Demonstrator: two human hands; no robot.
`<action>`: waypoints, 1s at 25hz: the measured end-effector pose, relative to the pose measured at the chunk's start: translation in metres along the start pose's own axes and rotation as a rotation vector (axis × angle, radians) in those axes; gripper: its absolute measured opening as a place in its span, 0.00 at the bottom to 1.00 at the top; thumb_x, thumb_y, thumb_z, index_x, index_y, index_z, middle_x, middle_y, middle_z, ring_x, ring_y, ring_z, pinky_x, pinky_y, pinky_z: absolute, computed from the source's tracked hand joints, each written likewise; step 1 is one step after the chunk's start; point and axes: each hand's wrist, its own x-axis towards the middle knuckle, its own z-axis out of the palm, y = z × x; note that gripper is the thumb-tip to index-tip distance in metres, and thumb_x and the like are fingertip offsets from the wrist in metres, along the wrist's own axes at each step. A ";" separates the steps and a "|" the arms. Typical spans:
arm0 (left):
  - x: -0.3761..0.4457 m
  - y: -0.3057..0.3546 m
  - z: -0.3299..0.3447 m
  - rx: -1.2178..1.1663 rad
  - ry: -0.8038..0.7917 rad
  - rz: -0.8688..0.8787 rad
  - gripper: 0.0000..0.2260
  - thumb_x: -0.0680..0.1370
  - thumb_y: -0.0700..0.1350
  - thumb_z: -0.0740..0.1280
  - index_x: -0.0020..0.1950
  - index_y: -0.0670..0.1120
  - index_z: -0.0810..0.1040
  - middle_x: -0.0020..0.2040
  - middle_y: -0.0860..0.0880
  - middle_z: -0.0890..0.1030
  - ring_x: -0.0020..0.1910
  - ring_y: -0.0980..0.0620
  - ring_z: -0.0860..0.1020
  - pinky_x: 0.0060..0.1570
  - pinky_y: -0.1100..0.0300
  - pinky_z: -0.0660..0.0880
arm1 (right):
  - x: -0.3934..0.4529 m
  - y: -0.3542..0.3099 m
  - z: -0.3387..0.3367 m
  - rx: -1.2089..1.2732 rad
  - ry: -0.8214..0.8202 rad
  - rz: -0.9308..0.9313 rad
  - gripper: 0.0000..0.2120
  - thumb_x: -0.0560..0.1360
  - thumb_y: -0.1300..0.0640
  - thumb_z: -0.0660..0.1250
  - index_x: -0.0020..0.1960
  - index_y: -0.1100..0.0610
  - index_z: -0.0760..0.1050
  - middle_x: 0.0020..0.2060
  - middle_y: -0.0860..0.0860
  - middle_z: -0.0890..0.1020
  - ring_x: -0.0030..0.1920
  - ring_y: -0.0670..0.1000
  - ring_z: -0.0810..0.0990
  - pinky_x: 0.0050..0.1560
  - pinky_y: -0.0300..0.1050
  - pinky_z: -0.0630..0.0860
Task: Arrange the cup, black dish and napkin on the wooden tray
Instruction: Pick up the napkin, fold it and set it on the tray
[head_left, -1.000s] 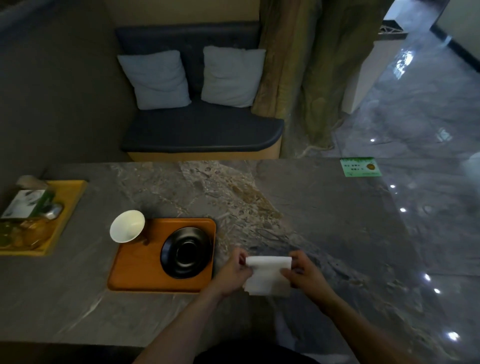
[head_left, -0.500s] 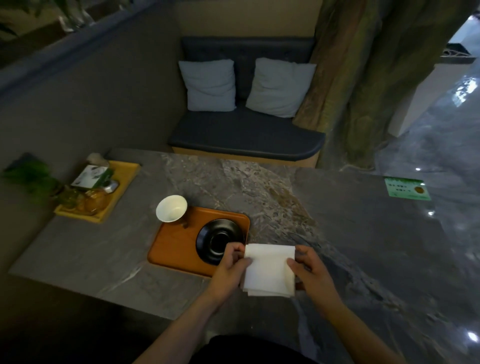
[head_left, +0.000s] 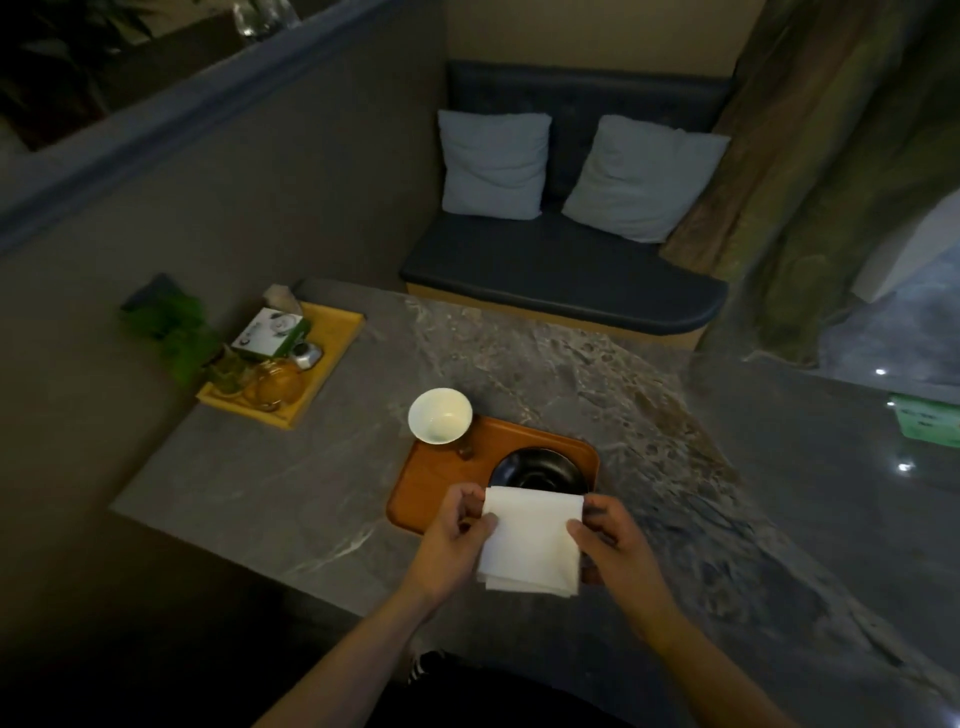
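A folded white napkin (head_left: 530, 540) hangs in the air above the near right part of the wooden tray (head_left: 436, 483). My left hand (head_left: 454, 535) pinches its left edge and my right hand (head_left: 608, 535) pinches its right edge. The black dish (head_left: 540, 470) lies on the tray's right half, its near side hidden behind the napkin. A white cup (head_left: 440, 415) stands at the tray's far left corner.
A yellow tray (head_left: 332, 343) with a box, a glass jar and small items sits at the table's far left, beside a green plant (head_left: 171, 332). A green card (head_left: 924, 421) lies at the right. Behind the grey stone table (head_left: 571, 374) is a bench with two cushions.
Both hands have carried the napkin leftwards from over the bare table until it hangs over the tray and partly covers the dish. The napkin now shows a larger unfolded face. The camera view has swung left.
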 end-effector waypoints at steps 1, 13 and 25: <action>0.005 -0.004 -0.013 0.006 0.008 -0.006 0.07 0.80 0.45 0.65 0.53 0.56 0.69 0.53 0.53 0.76 0.52 0.54 0.76 0.46 0.61 0.75 | 0.004 -0.002 0.013 -0.024 -0.001 0.006 0.12 0.77 0.56 0.67 0.57 0.44 0.71 0.55 0.48 0.77 0.54 0.50 0.78 0.41 0.48 0.83; 0.068 -0.066 -0.125 0.098 -0.053 -0.193 0.11 0.80 0.51 0.65 0.60 0.60 0.68 0.63 0.53 0.73 0.59 0.52 0.75 0.57 0.53 0.79 | 0.046 -0.007 0.138 -0.200 0.053 0.125 0.12 0.77 0.54 0.66 0.53 0.38 0.70 0.57 0.47 0.73 0.56 0.51 0.75 0.51 0.56 0.81; 0.113 -0.100 -0.153 0.068 -0.152 -0.277 0.16 0.77 0.44 0.70 0.63 0.52 0.72 0.62 0.48 0.78 0.59 0.50 0.78 0.57 0.44 0.79 | 0.057 0.004 0.184 -0.200 0.111 0.217 0.29 0.73 0.63 0.70 0.69 0.46 0.66 0.61 0.48 0.75 0.57 0.47 0.76 0.52 0.47 0.79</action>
